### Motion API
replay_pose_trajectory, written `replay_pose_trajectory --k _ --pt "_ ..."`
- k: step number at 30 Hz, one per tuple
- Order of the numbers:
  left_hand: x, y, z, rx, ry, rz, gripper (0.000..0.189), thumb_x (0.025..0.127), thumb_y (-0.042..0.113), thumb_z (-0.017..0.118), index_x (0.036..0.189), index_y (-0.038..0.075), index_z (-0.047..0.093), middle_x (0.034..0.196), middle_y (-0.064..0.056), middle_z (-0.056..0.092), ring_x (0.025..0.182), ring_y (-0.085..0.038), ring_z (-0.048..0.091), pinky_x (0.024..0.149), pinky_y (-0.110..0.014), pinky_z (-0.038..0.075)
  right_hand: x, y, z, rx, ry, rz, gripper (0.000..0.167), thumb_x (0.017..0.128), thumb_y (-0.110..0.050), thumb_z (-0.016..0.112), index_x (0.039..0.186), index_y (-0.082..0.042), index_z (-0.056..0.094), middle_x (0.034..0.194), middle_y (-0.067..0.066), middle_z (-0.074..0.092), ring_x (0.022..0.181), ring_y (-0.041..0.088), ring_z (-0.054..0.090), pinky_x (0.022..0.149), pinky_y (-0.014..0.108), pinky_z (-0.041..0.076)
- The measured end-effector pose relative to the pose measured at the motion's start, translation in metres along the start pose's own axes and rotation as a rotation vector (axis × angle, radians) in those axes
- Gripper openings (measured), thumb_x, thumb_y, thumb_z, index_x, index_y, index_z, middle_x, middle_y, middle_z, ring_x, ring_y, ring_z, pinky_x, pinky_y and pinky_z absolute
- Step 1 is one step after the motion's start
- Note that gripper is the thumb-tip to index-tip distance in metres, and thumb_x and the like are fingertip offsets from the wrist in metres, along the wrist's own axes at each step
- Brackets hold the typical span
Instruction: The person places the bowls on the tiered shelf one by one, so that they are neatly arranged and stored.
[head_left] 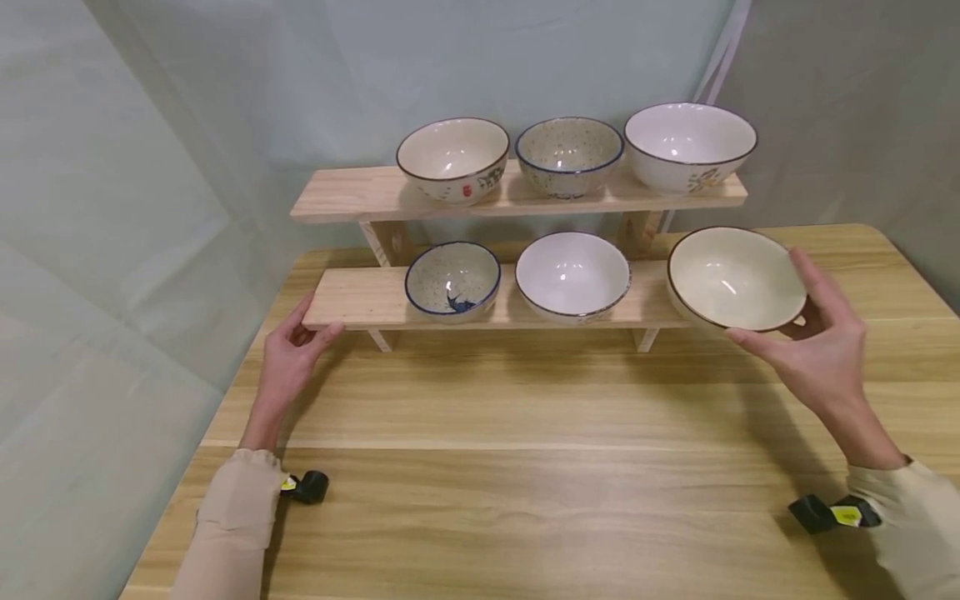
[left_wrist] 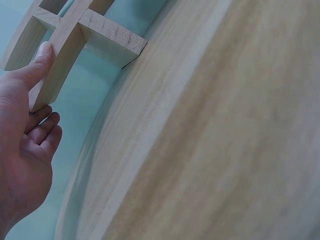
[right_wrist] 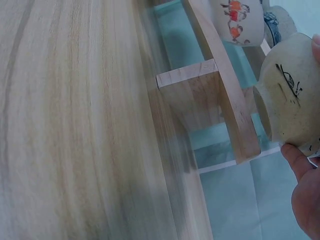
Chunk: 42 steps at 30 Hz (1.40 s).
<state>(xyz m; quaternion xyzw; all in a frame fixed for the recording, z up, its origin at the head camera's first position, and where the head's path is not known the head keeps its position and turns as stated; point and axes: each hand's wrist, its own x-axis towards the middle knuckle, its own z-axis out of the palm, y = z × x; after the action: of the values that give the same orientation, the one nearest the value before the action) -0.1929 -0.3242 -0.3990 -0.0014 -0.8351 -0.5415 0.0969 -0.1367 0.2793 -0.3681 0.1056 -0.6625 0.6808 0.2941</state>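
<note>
My left hand [head_left: 288,350] grips the left end of the lower wooden shelf board [head_left: 356,297]. In the left wrist view the thumb lies on the board's front edge, with the other fingers curled at its end. My right hand [head_left: 825,342] holds a cream bowl [head_left: 735,279] with a dark rim by its right side, at the right end of the lower board. The right wrist view shows the dark brush drawing on this bowl [right_wrist: 295,95] and its foot close over the board's end. To its left on the same board stand a white bowl [head_left: 572,273] and a speckled blue-rimmed bowl [head_left: 453,279].
On the upper board [head_left: 345,190] stand a cream bowl [head_left: 453,154] with a red mark, a speckled grey bowl [head_left: 570,154] and a larger white bowl [head_left: 690,142]. The two-tier rack rests on a wood-grain table [head_left: 510,467]. Pale sheeting [head_left: 487,58] hangs behind.
</note>
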Motion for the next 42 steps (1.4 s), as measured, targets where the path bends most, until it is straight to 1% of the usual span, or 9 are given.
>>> replay_pose_trajectory --k 6,11,17,20,24,27,31,36,42 --pt "0.0 0.0 0.0 0.001 0.005 -0.004 0.074 0.101 0.023 0.07 0.163 0.01 0.031 0.159 -0.025 0.038 0.137 -0.029 0.047 0.091 -0.008 0.045 0.001 0.0 0.003 -0.04 -0.013 0.006 0.1 0.057 0.037 0.073 0.148 -0.002 0.056 0.142 0.013 0.051 0.109 0.018 0.061 0.082 0.015 0.054" --pt "0.001 -0.001 0.0 -0.003 0.004 -0.002 0.074 0.102 0.022 0.07 0.163 0.01 0.031 0.159 -0.024 0.038 0.138 -0.03 0.047 0.092 -0.009 0.045 0.001 0.001 0.006 -0.046 -0.025 -0.011 0.099 0.058 0.035 0.075 0.148 -0.001 0.056 0.141 0.013 0.051 0.109 0.017 0.061 0.082 0.015 0.054" --pt "0.001 -0.002 0.0 0.003 0.006 0.0 0.073 0.102 0.022 0.07 0.163 0.01 0.031 0.16 -0.023 0.037 0.139 -0.03 0.046 0.093 -0.009 0.044 0.001 0.003 0.012 -0.007 -0.037 -0.004 0.096 0.059 0.034 0.077 0.147 0.002 0.056 0.141 0.013 0.052 0.109 0.018 0.061 0.082 0.015 0.054" --pt "0.001 -0.002 0.0 0.003 0.003 -0.001 0.073 0.102 0.022 0.07 0.163 0.011 0.031 0.16 -0.024 0.037 0.139 -0.031 0.046 0.092 -0.009 0.044 0.0 0.002 0.014 -0.03 -0.036 0.011 0.097 0.059 0.035 0.075 0.148 0.001 0.055 0.141 0.012 0.052 0.109 0.017 0.061 0.082 0.015 0.054" --pt "0.001 -0.002 0.0 0.004 0.002 -0.003 0.074 0.102 0.023 0.07 0.163 0.011 0.031 0.159 -0.024 0.038 0.139 -0.03 0.046 0.092 -0.008 0.044 0.0 0.003 0.018 -0.1 -0.039 0.024 0.099 0.06 0.036 0.073 0.149 -0.001 0.054 0.141 0.009 0.052 0.109 0.016 0.061 0.083 0.015 0.054" --pt "0.0 -0.001 0.0 0.006 0.003 -0.004 0.074 0.101 0.023 0.07 0.163 0.01 0.032 0.159 -0.023 0.038 0.139 -0.03 0.046 0.093 -0.009 0.044 0.0 0.004 0.02 -0.112 -0.043 0.027 0.099 0.06 0.036 0.072 0.15 0.0 0.053 0.141 0.009 0.052 0.109 0.015 0.061 0.083 0.016 0.054" --pt "0.0 -0.001 0.0 0.007 0.003 -0.001 0.074 0.101 0.023 0.07 0.163 0.009 0.031 0.16 -0.023 0.037 0.139 -0.031 0.045 0.094 -0.009 0.044 0.0 0.006 0.022 -0.096 -0.048 0.043 0.098 0.061 0.036 0.071 0.15 -0.001 0.053 0.143 0.01 0.051 0.109 0.015 0.061 0.084 0.017 0.054" --pt "0.0 -0.001 0.0 0.01 0.002 -0.001 0.074 0.102 0.022 0.07 0.163 0.01 0.031 0.16 -0.023 0.036 0.14 -0.032 0.045 0.094 -0.009 0.043 0.001 0.008 0.023 -0.15 -0.046 0.053 0.098 0.063 0.034 0.073 0.151 -0.002 0.052 0.141 0.008 0.051 0.109 0.013 0.061 0.084 0.016 0.053" --pt "0.0 -0.001 0.0 0.009 0.003 0.002 0.073 0.102 0.023 0.07 0.163 0.01 0.031 0.159 -0.025 0.037 0.139 -0.029 0.046 0.093 -0.009 0.044 0.001 0.01 0.023 -0.14 -0.046 0.056 0.097 0.063 0.033 0.073 0.151 -0.002 0.053 0.141 0.008 0.052 0.109 0.014 0.061 0.084 0.016 0.053"
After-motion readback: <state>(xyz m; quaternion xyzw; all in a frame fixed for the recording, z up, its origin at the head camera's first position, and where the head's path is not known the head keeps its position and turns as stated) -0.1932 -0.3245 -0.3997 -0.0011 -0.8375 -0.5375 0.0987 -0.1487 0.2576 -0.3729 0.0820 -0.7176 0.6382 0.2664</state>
